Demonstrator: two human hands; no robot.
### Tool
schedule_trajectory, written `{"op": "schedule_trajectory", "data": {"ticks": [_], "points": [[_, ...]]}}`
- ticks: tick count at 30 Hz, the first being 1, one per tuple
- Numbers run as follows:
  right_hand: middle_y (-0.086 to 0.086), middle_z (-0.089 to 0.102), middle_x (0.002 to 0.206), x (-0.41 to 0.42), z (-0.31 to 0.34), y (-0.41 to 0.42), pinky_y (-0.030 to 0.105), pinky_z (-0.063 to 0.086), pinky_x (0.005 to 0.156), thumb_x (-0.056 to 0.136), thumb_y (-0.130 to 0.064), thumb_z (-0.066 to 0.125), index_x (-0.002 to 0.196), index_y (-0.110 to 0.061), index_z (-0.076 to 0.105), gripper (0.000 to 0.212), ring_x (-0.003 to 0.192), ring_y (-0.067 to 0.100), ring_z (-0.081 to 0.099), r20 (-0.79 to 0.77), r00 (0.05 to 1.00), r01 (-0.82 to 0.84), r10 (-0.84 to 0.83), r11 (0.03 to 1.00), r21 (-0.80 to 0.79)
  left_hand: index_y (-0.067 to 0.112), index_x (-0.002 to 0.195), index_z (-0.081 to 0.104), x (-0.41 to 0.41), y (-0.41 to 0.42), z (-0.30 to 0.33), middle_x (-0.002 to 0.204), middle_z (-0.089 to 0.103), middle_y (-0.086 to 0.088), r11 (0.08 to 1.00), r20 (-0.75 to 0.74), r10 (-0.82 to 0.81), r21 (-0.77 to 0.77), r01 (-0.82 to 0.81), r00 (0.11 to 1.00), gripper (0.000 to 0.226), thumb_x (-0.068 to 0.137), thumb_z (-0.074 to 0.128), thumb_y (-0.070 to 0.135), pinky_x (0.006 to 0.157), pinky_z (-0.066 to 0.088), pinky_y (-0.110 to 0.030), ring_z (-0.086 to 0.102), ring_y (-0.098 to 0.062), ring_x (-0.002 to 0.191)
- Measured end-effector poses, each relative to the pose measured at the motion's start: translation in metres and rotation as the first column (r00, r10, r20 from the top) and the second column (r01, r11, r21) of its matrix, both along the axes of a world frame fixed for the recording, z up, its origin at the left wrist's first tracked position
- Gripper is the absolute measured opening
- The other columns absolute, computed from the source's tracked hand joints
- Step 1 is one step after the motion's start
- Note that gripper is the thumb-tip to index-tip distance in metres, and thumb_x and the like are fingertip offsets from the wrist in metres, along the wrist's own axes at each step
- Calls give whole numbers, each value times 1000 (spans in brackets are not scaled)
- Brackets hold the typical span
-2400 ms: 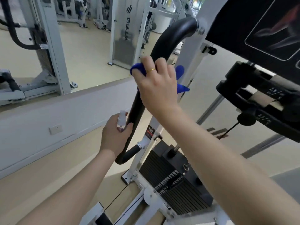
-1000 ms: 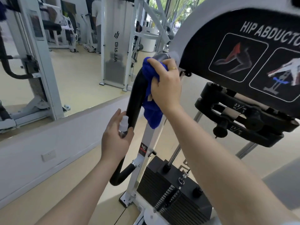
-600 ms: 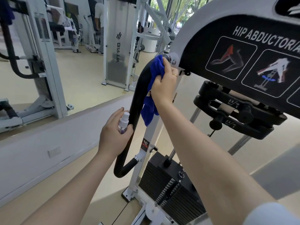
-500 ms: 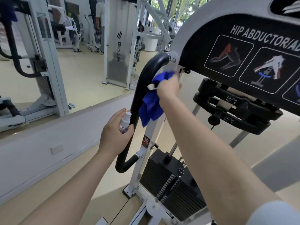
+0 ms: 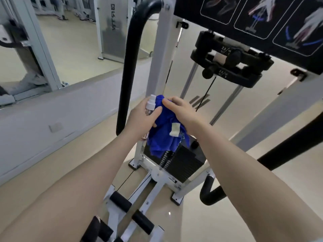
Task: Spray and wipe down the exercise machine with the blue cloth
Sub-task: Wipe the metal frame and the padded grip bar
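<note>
My left hand [image 5: 141,119] grips a small clear spray bottle [image 5: 150,103] with a white nozzle, held upright in front of the machine. Right beside it, my right hand [image 5: 183,114] holds the bunched blue cloth [image 5: 164,137], which hangs down with a white label showing. The two hands meet at the cloth, and my left thumb touches it. The exercise machine's black curved handle bar [image 5: 129,58] rises to the left of the white upright post [image 5: 162,49]. The black weight stack [image 5: 183,161] sits below my hands.
A black instruction panel [image 5: 253,14] with exercise diagrams hangs at the upper right, above a black weight-adjust block [image 5: 230,62]. Black foot rollers [image 5: 120,201] lie on the white base frame near me. A mirror wall [image 5: 70,41] runs along the left.
My right hand has come down off the top of the black handle bar with the cloth, meeting my left hand and the bottle at mid height. The view has tilted downward.
</note>
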State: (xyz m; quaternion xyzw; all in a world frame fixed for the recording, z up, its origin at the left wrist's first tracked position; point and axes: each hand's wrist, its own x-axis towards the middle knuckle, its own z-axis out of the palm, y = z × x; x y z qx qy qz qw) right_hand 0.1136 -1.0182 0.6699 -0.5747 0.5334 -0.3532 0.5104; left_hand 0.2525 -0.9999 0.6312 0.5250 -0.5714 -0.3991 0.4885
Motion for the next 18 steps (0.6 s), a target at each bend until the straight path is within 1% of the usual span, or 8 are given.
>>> {"op": "schedule_trajectory", "data": {"ticks": [2,4,6,9,11,14,16,18], "points": [[6,63,81,-12,-6,17,26,51,66,93,-23,56,93,-8,53,15,71,15,63,-12,1000,-4,4,999,50,29,109,54,-13,12,-9,75,63,5,998,-36,-55,21,56,998,20,90,57,30,60,51,-28,59,-12,57],[9,63,87,-28,-14,29,33,53,74,90,-20,59,96,-9,53,14,79,20,63,-54,998,24,-20,996,80,23,101,57,-24,21,-17,77,63,1,993,-2,-105,49,105,994,16,88,60,30,62,51,-30,60,-14,61],[9,63,89,-43,-25,39,40,52,81,87,-20,61,92,-12,54,11,84,24,62,-173,985,39,-26,996,74,23,95,57,-32,31,-24,78,65,-1,985,51,-152,93,147,987,12,86,62,29,63,52,-30,62,-16,63],[5,62,86,-61,-47,57,38,51,79,87,-22,62,91,-12,54,13,81,21,61,-364,931,2,21,998,62,29,86,55,-43,46,-38,72,63,3,970,128,-200,163,178,971,10,85,62,22,60,50,-29,60,-14,58],[7,62,91,-70,-63,66,41,52,82,86,-21,63,96,-10,56,17,87,25,61,-451,891,-19,56,996,87,28,81,55,-48,56,-52,65,61,3,970,154,-174,195,143,973,10,85,60,20,59,48,-29,58,-12,55],[12,65,98,-84,-78,83,44,51,85,85,-21,64,99,-9,59,19,90,26,62,-432,894,-65,116,989,130,22,88,57,-56,73,-69,64,60,-1,961,122,-140,255,106,983,5,86,57,17,63,49,-33,58,-14,59],[10,67,95,-94,-88,98,38,52,80,85,-21,64,95,-13,62,12,83,21,62,-414,880,-187,233,971,149,19,90,58,-69,89,-81,67,61,-4,952,60,-81,299,60,995,5,86,57,15,64,49,-34,57,-15,59],[14,67,83,-100,-100,114,33,49,70,85,-21,63,85,-7,64,15,71,19,59,-428,841,-283,331,943,173,18,94,57,-88,106,-92,76,61,-7,940,-31,6,341,5,1000,10,85,57,13,63,48,-33,56,-16,59]]}}
